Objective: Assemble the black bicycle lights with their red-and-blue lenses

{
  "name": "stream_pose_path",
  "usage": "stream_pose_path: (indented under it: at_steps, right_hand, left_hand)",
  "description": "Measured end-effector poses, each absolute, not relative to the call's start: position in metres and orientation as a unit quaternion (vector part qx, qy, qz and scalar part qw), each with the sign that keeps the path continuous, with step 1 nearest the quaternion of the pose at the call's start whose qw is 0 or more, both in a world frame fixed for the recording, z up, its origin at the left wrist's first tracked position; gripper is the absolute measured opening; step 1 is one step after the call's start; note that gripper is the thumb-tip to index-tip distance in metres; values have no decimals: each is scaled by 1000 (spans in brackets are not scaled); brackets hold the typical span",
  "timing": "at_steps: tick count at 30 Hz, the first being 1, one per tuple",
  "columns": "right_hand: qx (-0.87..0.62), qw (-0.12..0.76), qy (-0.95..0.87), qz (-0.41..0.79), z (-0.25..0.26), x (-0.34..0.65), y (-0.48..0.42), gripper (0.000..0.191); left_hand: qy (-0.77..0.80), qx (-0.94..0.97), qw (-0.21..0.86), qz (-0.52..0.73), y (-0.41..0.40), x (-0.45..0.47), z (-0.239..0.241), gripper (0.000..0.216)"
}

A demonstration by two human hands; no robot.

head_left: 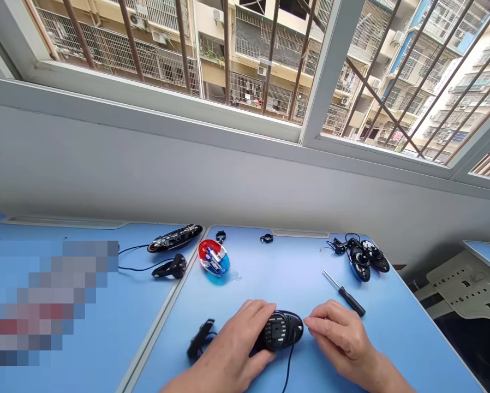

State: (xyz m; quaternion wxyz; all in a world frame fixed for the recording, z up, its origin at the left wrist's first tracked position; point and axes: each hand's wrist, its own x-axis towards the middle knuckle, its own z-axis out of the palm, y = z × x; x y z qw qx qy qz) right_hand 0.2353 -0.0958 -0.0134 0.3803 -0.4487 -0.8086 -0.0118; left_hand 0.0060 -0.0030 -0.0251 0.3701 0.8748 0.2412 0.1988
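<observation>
My left hand (240, 341) is wrapped around a black oval device (285, 329) and holds it against the blue table, its slotted round face turned up. A thin black cable (288, 368) runs from the device toward the near edge. At the device's right end, my right hand (341, 341) has thumb and forefinger pinched together close to its tip. Whatever those fingertips hold, if anything, is too small to make out. Beside my left hand lies a black bracket-like part (201, 339), partly hidden. A screwdriver (346, 295) with a black handle rests beyond my right hand.
A red-and-blue dish (203, 245) holds batteries and small packets. Small black ring clamps (266, 238) lie near the back edge. More black devices with cables (360, 263) sit back right. Another long black device (175, 238) and a bracket (172, 267) lie on the left table.
</observation>
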Motion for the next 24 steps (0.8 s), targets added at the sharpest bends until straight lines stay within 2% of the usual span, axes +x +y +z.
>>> stream_pose_path:
  at_steps: [12,24]
  right_hand:
    - [-424,288,-854,-88,-5,234,-102,37]
    - [-424,275,-855,-120,-11,231,-101,41]
  left_hand:
    - [249,873,381,176,-4,6,-15,41]
    - [245,874,373,194,-3,7,-21,44]
